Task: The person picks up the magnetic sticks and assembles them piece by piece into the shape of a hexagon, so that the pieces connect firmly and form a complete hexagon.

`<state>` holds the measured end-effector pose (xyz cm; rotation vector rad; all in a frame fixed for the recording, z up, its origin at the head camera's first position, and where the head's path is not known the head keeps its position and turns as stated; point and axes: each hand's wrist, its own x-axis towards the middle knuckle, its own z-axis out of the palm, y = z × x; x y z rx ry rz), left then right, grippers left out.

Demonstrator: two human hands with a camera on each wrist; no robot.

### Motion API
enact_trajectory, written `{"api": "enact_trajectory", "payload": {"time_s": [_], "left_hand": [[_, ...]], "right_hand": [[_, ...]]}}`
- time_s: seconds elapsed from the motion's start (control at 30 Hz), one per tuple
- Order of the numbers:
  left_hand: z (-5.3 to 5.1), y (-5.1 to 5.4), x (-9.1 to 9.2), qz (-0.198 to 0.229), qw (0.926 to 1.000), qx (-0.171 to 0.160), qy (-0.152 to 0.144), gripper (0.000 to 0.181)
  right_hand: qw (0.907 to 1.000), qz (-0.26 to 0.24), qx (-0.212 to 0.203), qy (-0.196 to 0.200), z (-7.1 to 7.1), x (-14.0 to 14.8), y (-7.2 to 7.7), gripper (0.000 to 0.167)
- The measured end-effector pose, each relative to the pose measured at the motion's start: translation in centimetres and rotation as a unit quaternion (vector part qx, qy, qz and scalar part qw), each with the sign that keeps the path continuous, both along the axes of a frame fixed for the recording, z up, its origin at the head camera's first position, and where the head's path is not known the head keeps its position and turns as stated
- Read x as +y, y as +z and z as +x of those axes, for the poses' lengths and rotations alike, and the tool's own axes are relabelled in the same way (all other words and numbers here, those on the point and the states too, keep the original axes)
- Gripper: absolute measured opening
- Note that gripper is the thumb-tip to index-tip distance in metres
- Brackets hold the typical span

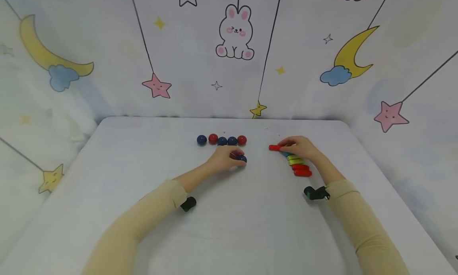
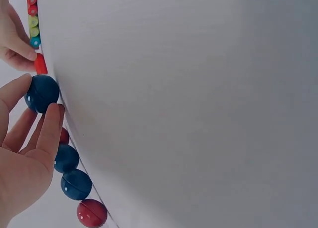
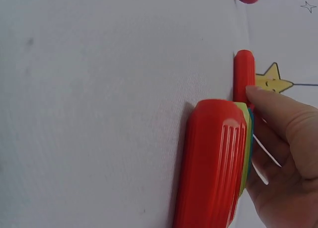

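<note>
My left hand pinches a shiny dark blue ball between thumb and fingers, just in front of a row of balls. That row holds a blue ball, a red ball, two more blue balls side by side and another red ball at its right end. To the right, my right hand pinches a short ridged red stick, thumb on its near end. Beside that hand lie a blue stick, two yellow-green sticks and two red sticks, side by side in a slanting line.
A white cloth covers the table. Behind its far edge hangs a pale printed curtain with moons, stars and a bunny. A black wrist device is at the right sleeve, another black device at the left.
</note>
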<state>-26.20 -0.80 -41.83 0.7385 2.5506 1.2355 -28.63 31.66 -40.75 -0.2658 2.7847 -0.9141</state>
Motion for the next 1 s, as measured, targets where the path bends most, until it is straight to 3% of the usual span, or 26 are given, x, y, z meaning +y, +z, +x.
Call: {"api": "enact_trajectory", "payload": {"time_s": [0.4, 0.77, 1.0], "left_hand": [[2.5, 0.0, -3.5, -0.009, 0.9999, -0.009, 0.004, 0.033], [4.8, 0.1, -5.3, -0.009, 0.9993, -0.032, 0.018, 0.034], [5.7, 0.0, -5.8, 0.0, 0.9994, -0.032, 0.015, 0.033]], "right_hand": [[0.9965, -0.007, 0.008, 0.083, 1.4, -4.8, 0.2, 0.026], [0.9822, -0.049, 0.019, 0.18, 3.2, -9.5, -0.5, 0.026], [0.9745, -0.058, 0.033, 0.214, 4.2, -11.4, -1.0, 0.024]]}}
